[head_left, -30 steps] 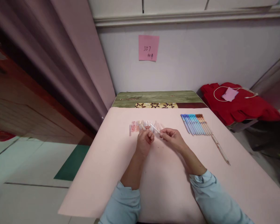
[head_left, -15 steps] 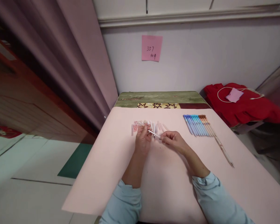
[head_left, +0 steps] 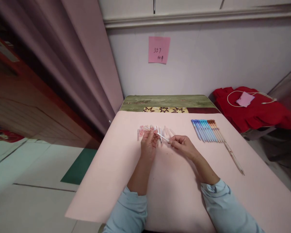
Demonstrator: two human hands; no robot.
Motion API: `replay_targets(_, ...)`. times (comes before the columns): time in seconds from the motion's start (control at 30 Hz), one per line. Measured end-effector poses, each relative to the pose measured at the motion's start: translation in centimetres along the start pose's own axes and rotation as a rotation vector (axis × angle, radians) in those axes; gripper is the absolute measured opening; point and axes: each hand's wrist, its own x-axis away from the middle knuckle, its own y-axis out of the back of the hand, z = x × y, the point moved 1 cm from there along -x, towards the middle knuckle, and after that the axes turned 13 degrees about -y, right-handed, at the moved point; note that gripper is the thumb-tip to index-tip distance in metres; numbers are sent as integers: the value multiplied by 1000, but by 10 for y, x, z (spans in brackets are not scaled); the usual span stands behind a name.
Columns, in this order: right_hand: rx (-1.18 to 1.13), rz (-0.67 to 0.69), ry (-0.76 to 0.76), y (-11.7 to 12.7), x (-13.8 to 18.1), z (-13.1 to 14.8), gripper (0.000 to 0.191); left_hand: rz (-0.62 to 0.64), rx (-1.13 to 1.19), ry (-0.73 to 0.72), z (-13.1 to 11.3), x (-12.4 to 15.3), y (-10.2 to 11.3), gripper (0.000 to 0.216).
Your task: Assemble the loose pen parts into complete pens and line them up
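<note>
My left hand (head_left: 149, 145) and my right hand (head_left: 183, 145) meet over the middle of a pink table cover (head_left: 126, 181). Between them runs a thin white pen part (head_left: 162, 137), pinched at one end by each hand. Just behind the hands lies a small heap of pale pink and clear pen parts (head_left: 155, 131). To the right, a neat row of blue and orange pens (head_left: 206, 130) lies side by side.
A long thin pale stick (head_left: 234, 158) lies slanted below the pen row. A green patterned tabletop (head_left: 165, 102) shows behind the cover. A red cloth with a white cable (head_left: 252, 108) sits at the right. A pink note (head_left: 159, 49) hangs on the wall; curtains at the left.
The thin white part now stretches lower and flatter between both hands than a second ago. The hands stay in much the same place.
</note>
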Motion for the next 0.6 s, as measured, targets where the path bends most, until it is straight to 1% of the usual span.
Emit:
replay_targets(0.27,32,-21,11,1,-5,-8,28,0,-59,-49,3,-2,4,27)
replay_targets(0.43,16,-21,26,0,-6,-11,29,19,-88,-35,4,0,3,24)
replay_targets(0.5,-20,-50,57,-3,-6,-10,29,45,-119,-17,5,1,2,24)
replay_targets(0.6,-88,-139,141,-8,-6,-6,28,72,-163,7,5,3,1,24)
